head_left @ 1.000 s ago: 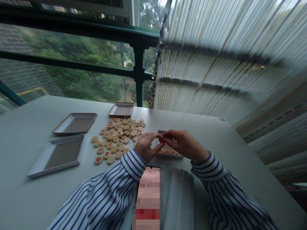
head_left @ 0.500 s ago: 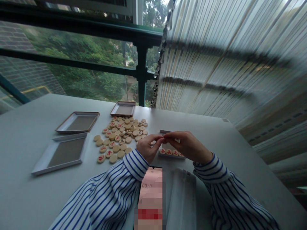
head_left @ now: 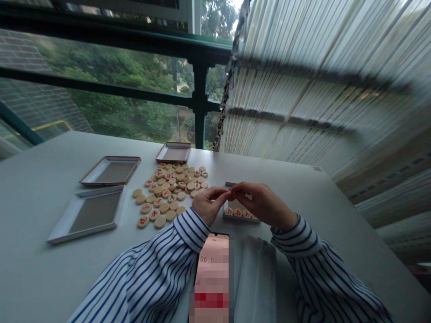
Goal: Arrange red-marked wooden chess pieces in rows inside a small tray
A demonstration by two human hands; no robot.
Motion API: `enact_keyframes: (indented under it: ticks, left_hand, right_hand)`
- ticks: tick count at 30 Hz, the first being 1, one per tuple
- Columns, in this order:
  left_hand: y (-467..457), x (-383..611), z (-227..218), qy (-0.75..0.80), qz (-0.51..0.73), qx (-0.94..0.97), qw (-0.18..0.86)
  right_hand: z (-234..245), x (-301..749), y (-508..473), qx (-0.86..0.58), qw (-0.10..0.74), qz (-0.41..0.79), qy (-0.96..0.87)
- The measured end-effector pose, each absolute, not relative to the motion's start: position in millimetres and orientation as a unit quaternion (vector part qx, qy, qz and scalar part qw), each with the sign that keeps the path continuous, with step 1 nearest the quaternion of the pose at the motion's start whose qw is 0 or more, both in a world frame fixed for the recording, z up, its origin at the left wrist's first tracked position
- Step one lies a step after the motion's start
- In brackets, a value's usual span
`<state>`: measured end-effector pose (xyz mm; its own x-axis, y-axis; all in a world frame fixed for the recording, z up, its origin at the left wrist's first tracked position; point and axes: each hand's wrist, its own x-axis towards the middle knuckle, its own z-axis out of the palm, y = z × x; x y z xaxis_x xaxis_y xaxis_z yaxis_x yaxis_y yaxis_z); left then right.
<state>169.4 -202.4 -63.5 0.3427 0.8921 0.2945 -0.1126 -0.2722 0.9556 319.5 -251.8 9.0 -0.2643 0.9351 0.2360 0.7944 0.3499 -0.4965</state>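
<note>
My left hand (head_left: 208,207) and my right hand (head_left: 261,202) meet at the fingertips, both closed in a pinch. Between them is a small xiangqi piece (head_left: 231,194), mostly covered by the fingers. Directly below and behind my right hand lies a shallow box (head_left: 239,219). Along its near wall runs a row of xiangqi pieces with red characters (head_left: 237,213), partly hidden by the right hand. To the left of my left hand spreads a loose heap of round wooden pieces (head_left: 172,181), some showing red or black characters and others blank side up.
Three shallow trays or lids stand left and behind the heap: a grey-white one (head_left: 116,220), a brown-rimmed one (head_left: 129,181) and a smaller one (head_left: 185,161). Near me lie a phone (head_left: 213,249) and a translucent plastic case (head_left: 257,278). A string curtain (head_left: 286,89) hangs at the right.
Both hands stay almost in place over the box. Between the fingertips a little more of the small piece shows. The view has shifted slightly.
</note>
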Motion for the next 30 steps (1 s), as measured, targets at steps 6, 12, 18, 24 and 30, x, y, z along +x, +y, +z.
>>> enact_keyframes:
  ticks: [6, 12, 18, 24, 30]
  left_hand:
    - [-204.7, 171.7, -57.6, 0.295, 0.497, 0.572, 0.582]
    - [-205.5, 171.9, -60.7, 0.293, 0.489, 0.58, 0.582]
    - [-205.1, 173.3, -64.9, 0.308, 0.497, 0.592, 0.555]
    - [-205.2, 172.7, -62.2, 0.32, 0.498, 0.599, 0.539]
    - [-204.6, 173.8, -59.2, 0.323, 0.503, 0.547, 0.586]
  right_hand:
    - [8.0, 320.1, -251.5, -0.559, 0.246, 0.123, -0.782]
    - [6.3, 322.3, -251.2, -0.58, 0.238, 0.093, -0.774]
    - [6.3, 322.9, -251.3, -0.58, 0.239, 0.089, -0.773]
    - [7.7, 322.3, -251.4, -0.588, 0.23, 0.087, -0.771]
    - [8.2, 322.9, -251.6, -0.584, 0.224, 0.084, -0.775]
